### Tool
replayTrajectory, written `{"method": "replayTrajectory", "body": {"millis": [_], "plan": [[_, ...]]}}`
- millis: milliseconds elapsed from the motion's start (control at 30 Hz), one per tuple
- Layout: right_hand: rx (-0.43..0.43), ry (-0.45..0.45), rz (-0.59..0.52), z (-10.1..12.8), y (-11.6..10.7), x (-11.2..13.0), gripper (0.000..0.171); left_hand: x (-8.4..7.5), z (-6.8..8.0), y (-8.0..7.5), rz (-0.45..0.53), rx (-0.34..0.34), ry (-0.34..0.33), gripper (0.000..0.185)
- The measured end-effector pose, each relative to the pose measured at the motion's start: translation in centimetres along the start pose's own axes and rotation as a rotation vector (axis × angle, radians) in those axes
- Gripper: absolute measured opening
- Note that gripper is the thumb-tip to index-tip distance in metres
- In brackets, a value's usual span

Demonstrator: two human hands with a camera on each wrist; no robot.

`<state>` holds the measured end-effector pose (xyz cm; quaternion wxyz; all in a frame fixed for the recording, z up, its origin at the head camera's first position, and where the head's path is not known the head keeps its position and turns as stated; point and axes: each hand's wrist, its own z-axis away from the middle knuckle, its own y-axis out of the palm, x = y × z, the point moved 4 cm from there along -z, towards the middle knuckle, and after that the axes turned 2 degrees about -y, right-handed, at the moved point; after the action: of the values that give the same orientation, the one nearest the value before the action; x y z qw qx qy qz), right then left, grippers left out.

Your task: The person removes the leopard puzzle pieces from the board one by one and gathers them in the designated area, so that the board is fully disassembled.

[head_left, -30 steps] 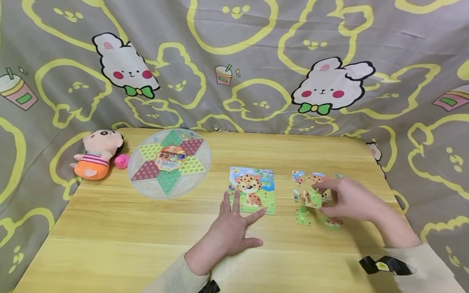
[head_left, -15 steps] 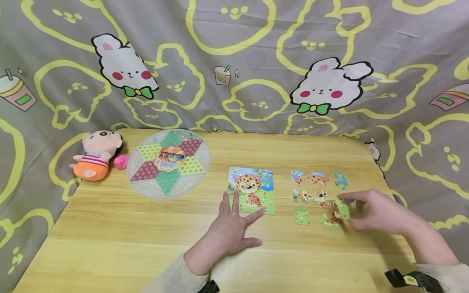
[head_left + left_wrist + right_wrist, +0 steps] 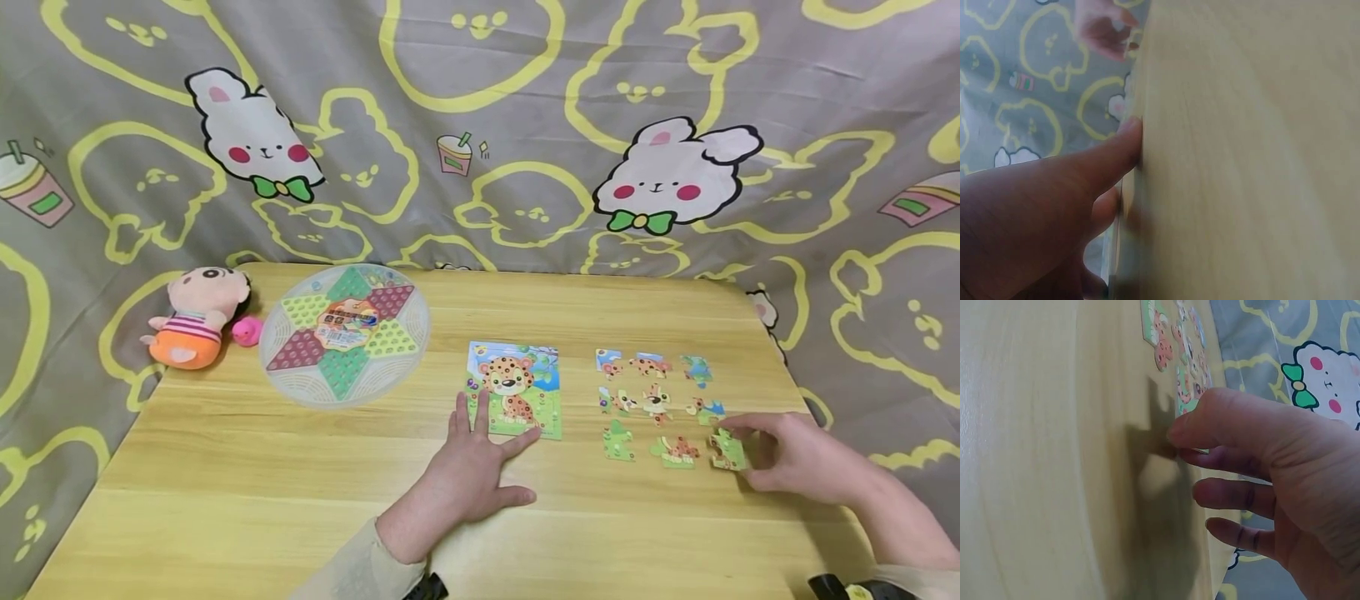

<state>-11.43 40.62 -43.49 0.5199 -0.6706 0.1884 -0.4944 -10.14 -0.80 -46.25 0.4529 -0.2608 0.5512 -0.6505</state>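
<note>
A leopard puzzle board (image 3: 514, 387) lies on the wooden table (image 3: 300, 483). My left hand (image 3: 486, 427) rests flat, with straight fingers pressing the board's lower left corner; its thumb (image 3: 1094, 172) lies on the table. Right of the board, several loose puzzle pieces (image 3: 654, 402) lie in rows. My right hand (image 3: 739, 454) pinches one puzzle piece (image 3: 726, 450) between thumb and forefinger at the near right corner of those rows, low on the table. The right wrist view shows that right hand (image 3: 1179, 439) with its fingertips at the tabletop and other pieces (image 3: 1166, 344) beyond.
A round star-pattern checkers board (image 3: 347, 332) sits at the back left. A plush doll (image 3: 197, 315) and a small pink duck (image 3: 247, 331) lie at the table's left edge. A patterned cloth (image 3: 480, 125) hangs behind and around the table.
My right hand moved from the middle of the loose pieces to the right and nearer me, bringing a piece to the near right corner. The left hand stayed put.
</note>
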Motion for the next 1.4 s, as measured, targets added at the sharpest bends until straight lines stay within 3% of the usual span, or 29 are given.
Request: {"method": "replayTrajectory", "body": {"millis": [267,467,1200,1400], "plan": [[-0.025,-0.014,0.152,-0.2,0.52,-0.37,0.064,-0.1,-0.07,0.04,0.004,-0.012,0.006,0.08],[-0.007,-0.001,0.187,-0.31,0.7,-0.5,0.065,-0.13,-0.15,-0.03,0.013,-0.023,0.012,0.08],[0.006,-0.012,0.147,-0.11,0.54,-0.87,0.065,-0.51,-0.49,-0.14,0.024,-0.012,0.015,0.081],[-0.053,-0.072,0.017,-0.2,0.13,-0.3,0.063,-0.42,-0.51,-0.08,0.032,-0.029,0.016,0.081]]}}
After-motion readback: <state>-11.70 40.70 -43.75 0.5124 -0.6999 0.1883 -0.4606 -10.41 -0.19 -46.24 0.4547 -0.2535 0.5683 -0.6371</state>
